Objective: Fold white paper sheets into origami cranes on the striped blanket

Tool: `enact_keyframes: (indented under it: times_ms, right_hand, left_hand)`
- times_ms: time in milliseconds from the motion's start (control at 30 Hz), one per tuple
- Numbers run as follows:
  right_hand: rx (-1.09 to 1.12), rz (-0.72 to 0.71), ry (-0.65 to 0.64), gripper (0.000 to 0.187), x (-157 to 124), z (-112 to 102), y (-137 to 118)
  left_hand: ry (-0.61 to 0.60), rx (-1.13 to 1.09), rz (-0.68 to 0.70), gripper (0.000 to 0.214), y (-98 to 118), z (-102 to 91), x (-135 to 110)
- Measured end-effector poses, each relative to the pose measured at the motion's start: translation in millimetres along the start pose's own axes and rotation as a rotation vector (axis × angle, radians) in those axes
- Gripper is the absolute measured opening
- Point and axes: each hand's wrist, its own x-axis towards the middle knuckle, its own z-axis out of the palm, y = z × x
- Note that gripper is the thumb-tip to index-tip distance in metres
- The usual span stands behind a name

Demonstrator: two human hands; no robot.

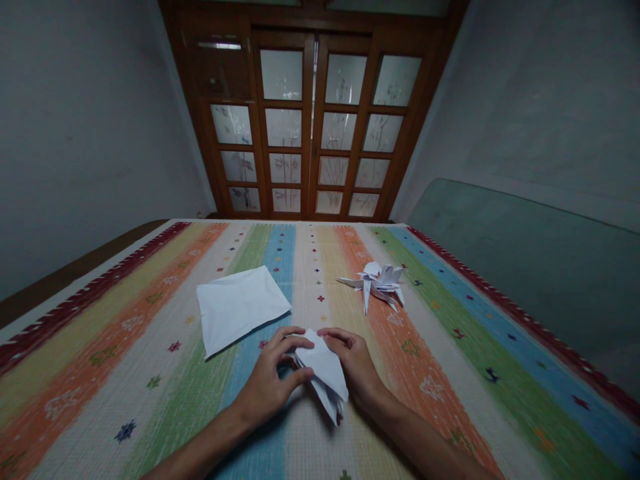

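The person's left hand [265, 381] and right hand [356, 363] close in on a folded white paper piece [323, 373] from either side, both in a loose, half-curled grip rather than a tight clench. The left fingers [293, 342] arch over the paper's upper left, and the left thumb [300, 377] lies against its side. The right fingers [336, 337] curve down onto its upper right edge, so the paper is pinched lightly between the two hands. The paper is a layered, pointed shape held low, with its narrow tip angled down and toward the person, just over a striped woven cloth [305, 427]; whether that tip touches the cloth cannot be told. The cloth runs in bands of orange, green, blue and cream, with small embroidered motifs and a dark red border. Just ahead of the left hand lies a flat, crumpled-looking sheet of white paper [243, 308], near the hands but apart from them. Ahead of the right hand, farther off, sits a finished white origami figure [375, 283] with sharp, spiky points. Beyond the cloth stand brown wooden doors with frosted glass panes [310, 127], and a green padded panel [525, 267] runs along the right side.
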Motion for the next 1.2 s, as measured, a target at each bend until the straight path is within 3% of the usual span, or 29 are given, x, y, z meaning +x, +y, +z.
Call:
enact_keyframes:
  times_ms: [133, 233, 333, 567, 700, 833, 967, 1200]
  right_hand:
    - [0.021, 0.056, -0.065, 0.027, -2, 1, 1]
    - [0.043, 0.075, -0.236, 0.029, -5, 3, 1]
    - [-0.079, -0.032, -0.36, 0.03, -8, 6, 1]
    - [-0.604, -0.363, -0.221, 0.042, -15, 9, 10]
    - [-0.75, -0.539, -0.226, 0.051, -21, 10, 9]
    - [-0.882, -0.609, -0.163, 0.058, -25, 9, 6]
    - [-1.008, -0.708, -0.135, 0.053, -24, 6, 3]
    - [-1.063, -0.667, -0.108, 0.054, -22, 4, 4]
  left_hand:
    - [0.092, 0.068, -0.011, 0.017, -7, 2.3, 1]
    - [0.18, 0.163, 0.026, 0.019, -10, 1.1, 1]
    - [0.232, 0.248, 0.085, 0.014, -10, -0.3, 2]
    - [0.27, 0.299, 0.194, 0.012, -3, 1.6, -3]
    - [0.276, 0.349, 0.244, 0.012, -1, 4.8, -7]
    - [0.303, 0.387, 0.197, 0.016, -1, 6.0, -7]
    - [0.314, 0.351, 0.099, 0.02, -3, 5.2, -5]
    - [0.257, 0.361, 0.078, 0.017, -10, 15.5, -7]
